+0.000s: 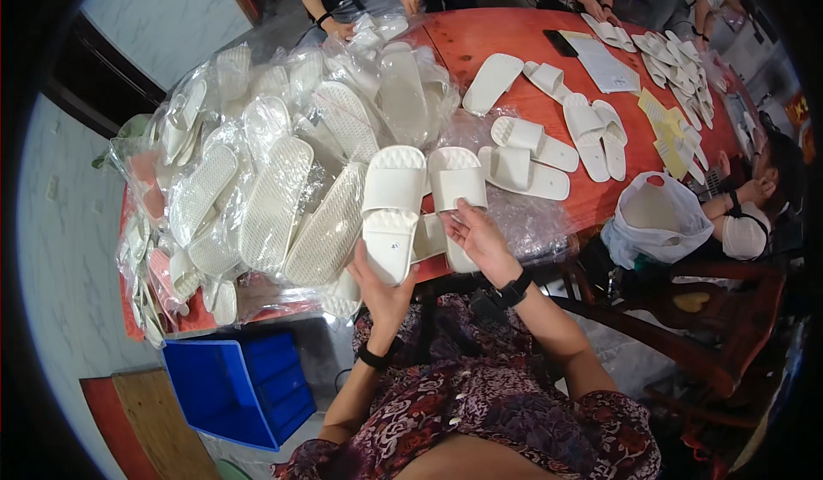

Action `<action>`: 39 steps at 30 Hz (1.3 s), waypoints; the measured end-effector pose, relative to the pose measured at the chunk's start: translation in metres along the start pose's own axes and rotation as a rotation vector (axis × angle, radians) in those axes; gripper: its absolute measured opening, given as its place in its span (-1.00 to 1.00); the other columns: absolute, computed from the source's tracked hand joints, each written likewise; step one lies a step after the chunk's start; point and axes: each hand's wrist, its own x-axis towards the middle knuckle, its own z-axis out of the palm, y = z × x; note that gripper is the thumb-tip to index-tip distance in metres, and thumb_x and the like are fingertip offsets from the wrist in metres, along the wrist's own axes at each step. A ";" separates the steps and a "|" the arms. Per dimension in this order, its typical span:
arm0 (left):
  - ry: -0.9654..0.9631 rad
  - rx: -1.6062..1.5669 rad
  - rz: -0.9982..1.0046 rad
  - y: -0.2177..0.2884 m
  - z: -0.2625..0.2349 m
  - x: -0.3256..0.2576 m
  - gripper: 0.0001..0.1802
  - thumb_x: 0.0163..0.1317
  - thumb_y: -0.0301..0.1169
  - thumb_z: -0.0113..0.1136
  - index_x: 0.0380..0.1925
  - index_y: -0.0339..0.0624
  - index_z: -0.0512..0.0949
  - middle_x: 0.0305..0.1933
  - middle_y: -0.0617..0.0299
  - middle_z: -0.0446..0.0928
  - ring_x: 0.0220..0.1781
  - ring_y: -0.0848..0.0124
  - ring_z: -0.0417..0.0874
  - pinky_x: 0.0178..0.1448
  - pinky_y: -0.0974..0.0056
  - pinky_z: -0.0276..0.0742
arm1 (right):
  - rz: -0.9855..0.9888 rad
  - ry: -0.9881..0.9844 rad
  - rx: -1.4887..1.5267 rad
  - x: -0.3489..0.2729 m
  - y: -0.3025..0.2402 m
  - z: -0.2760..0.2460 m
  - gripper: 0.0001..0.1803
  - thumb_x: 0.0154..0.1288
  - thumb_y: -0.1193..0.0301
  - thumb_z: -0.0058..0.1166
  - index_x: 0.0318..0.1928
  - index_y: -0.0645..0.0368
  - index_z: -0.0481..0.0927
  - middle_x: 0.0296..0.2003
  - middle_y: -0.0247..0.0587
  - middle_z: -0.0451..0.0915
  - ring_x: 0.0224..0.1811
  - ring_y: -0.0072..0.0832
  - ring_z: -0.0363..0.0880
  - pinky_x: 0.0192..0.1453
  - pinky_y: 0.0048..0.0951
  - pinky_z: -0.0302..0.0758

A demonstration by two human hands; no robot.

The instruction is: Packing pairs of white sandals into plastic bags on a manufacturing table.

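My left hand (384, 296) grips a white slide slipper (393, 197) by its heel end, with the strap end pointing away from me. Beside it, my right hand (482, 238) holds a second white slipper (458, 180), thumb near the strap and fingers at its side. Both slippers are raised over the near edge of the red table (467, 30). Directly left of them lies a big heap of white slippers in clear plastic bags (274, 197). Close to my right hand, a pair of white slippers (525, 171) rests on crumpled clear plastic (536, 214).
A blue crate (244, 386) stands on the floor at lower left. On the right hang a white plastic bag (656, 223) and a wooden chair (703, 343). Papers (604, 62), a black phone (561, 43) and more slippers (681, 64) cover the far right. Several people sit around the table.
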 end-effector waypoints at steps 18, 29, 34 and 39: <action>-0.073 0.031 -0.085 -0.043 0.053 -0.019 0.08 -0.20 -0.45 0.50 0.30 -0.36 0.00 0.05 -0.19 0.18 0.05 -0.14 0.32 0.18 0.02 0.29 | -0.300 -0.080 -1.028 0.038 -0.027 -0.032 -0.79 0.24 0.30 0.08 -0.31 0.19 0.62 -0.47 -0.33 0.61 -0.43 -0.58 0.56 -0.36 -0.57 0.46; -0.131 0.087 -0.096 -0.056 0.065 -0.023 0.12 -0.27 -0.39 0.56 0.28 -0.35 0.04 0.01 -0.17 0.20 0.02 -0.10 0.35 0.13 0.03 0.34 | -0.656 -0.119 -1.251 0.114 -0.017 -0.021 -0.79 0.23 0.37 0.10 -0.19 0.21 0.59 -0.33 -0.12 0.63 -0.30 -0.35 0.62 -0.22 -0.41 0.51; -0.195 0.111 -0.128 -0.051 0.060 -0.021 0.15 -0.25 -0.26 0.56 0.30 -0.31 0.02 0.07 -0.20 0.19 0.08 -0.10 0.29 0.17 0.00 0.23 | -0.609 -0.155 -1.221 0.119 -0.016 -0.024 -0.84 0.20 0.41 0.12 -0.25 0.23 0.60 -0.36 -0.15 0.63 -0.35 -0.39 0.60 -0.24 -0.43 0.49; -0.134 0.288 0.097 -0.019 0.056 0.013 -0.08 -0.07 -0.19 0.43 0.27 -0.22 0.17 0.17 -0.17 0.19 0.15 -0.07 0.26 0.22 -0.04 0.13 | -0.641 -0.185 -1.142 0.112 -0.032 -0.023 -0.86 0.20 0.44 0.13 -0.26 0.24 0.60 -0.36 -0.20 0.64 -0.34 -0.46 0.58 -0.22 -0.45 0.47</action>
